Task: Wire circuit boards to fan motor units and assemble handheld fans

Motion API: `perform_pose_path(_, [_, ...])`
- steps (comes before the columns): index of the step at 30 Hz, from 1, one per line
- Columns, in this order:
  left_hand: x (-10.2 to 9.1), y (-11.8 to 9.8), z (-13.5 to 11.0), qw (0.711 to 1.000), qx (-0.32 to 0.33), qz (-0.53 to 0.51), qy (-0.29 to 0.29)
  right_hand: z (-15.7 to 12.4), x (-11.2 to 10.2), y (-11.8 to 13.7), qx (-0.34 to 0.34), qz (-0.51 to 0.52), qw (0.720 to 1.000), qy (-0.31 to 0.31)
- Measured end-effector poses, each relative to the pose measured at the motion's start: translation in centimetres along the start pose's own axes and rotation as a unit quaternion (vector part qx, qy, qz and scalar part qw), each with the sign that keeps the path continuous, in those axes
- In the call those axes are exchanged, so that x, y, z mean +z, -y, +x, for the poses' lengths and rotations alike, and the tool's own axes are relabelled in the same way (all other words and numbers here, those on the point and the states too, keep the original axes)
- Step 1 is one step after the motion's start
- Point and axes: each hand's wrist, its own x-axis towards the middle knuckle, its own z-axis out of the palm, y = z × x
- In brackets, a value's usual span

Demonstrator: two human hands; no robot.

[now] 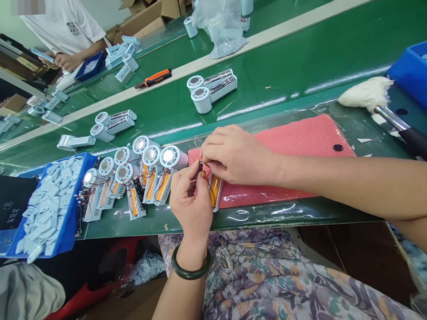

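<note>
A small black connector (201,166) is pinched between the left hand (190,204) and right hand (238,155), just above a battery unit (215,193) at the edge of a red mat (298,146) (a steady pinch suits so small a part). Fan units (151,156) are lined up at left beside a blue tray (62,242) of pale parts (49,202), on a green bench (295,74); cartons (145,15) are seen at upper left.

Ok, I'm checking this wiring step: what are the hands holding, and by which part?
The left hand and right hand pinch a small black connector by its body, between their fingertips; most of it is hidden.
</note>
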Motion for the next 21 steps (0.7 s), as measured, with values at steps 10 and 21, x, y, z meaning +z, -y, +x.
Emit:
perform_pose_path(10, [0.13,-0.17,-0.01,1.0,0.0,-0.005,0.0,-0.06,0.2,0.11,0.003,-0.015,1.0,-0.004])
perform_pose_path(21, [0.12,0.04,-0.02,0.998,-0.039,-0.043,0.012,-0.2,0.89,-0.17,-0.04,-0.062,0.997,-0.037])
